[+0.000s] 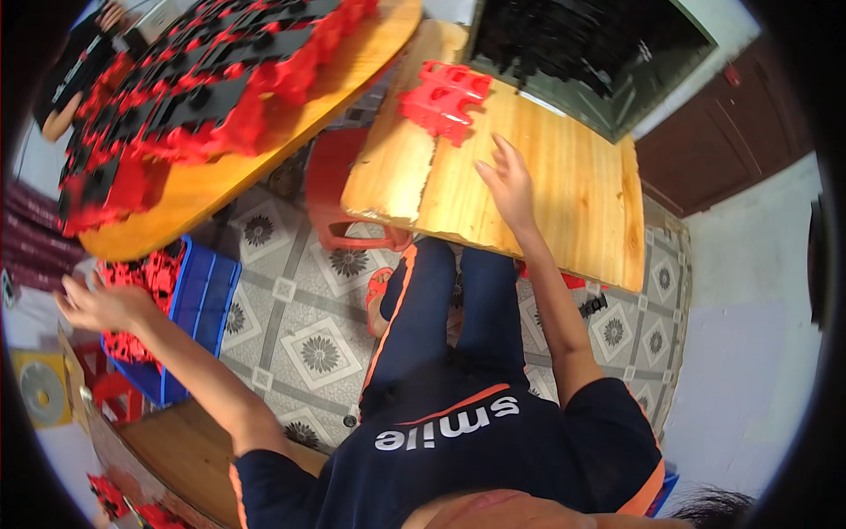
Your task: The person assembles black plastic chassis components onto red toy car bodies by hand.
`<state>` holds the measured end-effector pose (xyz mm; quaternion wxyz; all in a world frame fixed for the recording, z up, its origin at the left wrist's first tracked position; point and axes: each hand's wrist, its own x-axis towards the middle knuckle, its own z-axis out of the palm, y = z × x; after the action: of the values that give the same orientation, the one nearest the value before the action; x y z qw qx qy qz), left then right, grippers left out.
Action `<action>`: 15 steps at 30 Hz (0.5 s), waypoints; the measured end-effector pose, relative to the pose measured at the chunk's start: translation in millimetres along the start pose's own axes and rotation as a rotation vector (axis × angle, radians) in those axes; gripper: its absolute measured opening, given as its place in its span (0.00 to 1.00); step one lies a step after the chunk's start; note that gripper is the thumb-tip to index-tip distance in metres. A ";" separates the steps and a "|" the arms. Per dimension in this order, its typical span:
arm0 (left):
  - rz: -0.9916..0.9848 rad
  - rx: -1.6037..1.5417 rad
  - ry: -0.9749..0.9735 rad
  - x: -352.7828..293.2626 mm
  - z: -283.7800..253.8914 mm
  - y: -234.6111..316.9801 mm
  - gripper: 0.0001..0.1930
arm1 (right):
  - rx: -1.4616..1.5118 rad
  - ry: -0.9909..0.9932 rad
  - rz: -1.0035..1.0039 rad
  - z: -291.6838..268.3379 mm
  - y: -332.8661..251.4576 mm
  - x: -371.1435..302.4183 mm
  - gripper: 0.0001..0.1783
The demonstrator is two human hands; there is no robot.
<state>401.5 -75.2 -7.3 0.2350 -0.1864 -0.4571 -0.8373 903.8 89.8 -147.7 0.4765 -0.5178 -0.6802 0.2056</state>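
My left hand is stretched out to the left with its fingers apart and nothing in it. It hovers over or just beside a blue crate filled with red plastic parts. My right hand is above the small wooden table, its fingers spread and no object in them. Beyond its fingertips, a little to the left, a glossy red moulded plastic part with cut-outs rests on the table top. A visible gap separates hand and part.
A curved wooden table at the left bears rows of red-and-black assemblies. A dark green-grey tray of black pieces stands at the far right. Between the tables is a red stool. Another person is far left.
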 end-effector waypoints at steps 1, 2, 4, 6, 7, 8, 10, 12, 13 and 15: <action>0.081 -0.033 -0.121 -61.2 5.7 21.3 0.24 | -0.076 0.035 -0.015 0.8 10.0 14.3 0.33; 0.093 -0.174 -0.227 -113.6 9.9 44.4 0.20 | -0.050 -0.021 -0.014 8.9 18.5 31.1 0.37; 0.134 -0.016 -0.565 -204.6 8.9 62.9 0.15 | -0.030 -0.091 -0.009 25.9 34.0 46.2 0.41; -0.077 -0.041 -0.907 -274.9 28.8 68.4 0.18 | -0.017 -0.111 -0.013 41.5 25.3 51.7 0.41; -0.148 0.013 -1.042 -296.4 46.7 65.6 0.22 | 0.058 -0.190 0.050 44.9 6.1 49.8 0.37; -0.007 0.111 -1.180 -315.4 68.9 45.1 0.23 | 0.123 -0.256 0.118 42.7 -3.9 49.8 0.33; 0.191 0.105 -1.275 -370.0 125.8 19.8 0.24 | 0.292 -0.248 0.095 50.5 41.5 61.6 0.28; 0.233 0.231 -1.431 -403.9 148.2 -9.9 0.22 | 0.277 -0.233 0.047 48.8 57.1 62.6 0.15; 0.246 0.315 -1.507 -407.3 148.9 -31.7 0.22 | 0.294 -0.250 0.044 38.5 37.6 58.5 0.15; 0.220 0.336 -1.466 -412.7 154.7 -38.5 0.22 | -0.079 -0.270 0.151 -9.7 5.4 51.3 0.11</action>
<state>733.2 167.0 -171.7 -0.0214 -0.7012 -0.5965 -0.3900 914.4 135.9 -125.0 0.3432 -0.5533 -0.7048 0.2816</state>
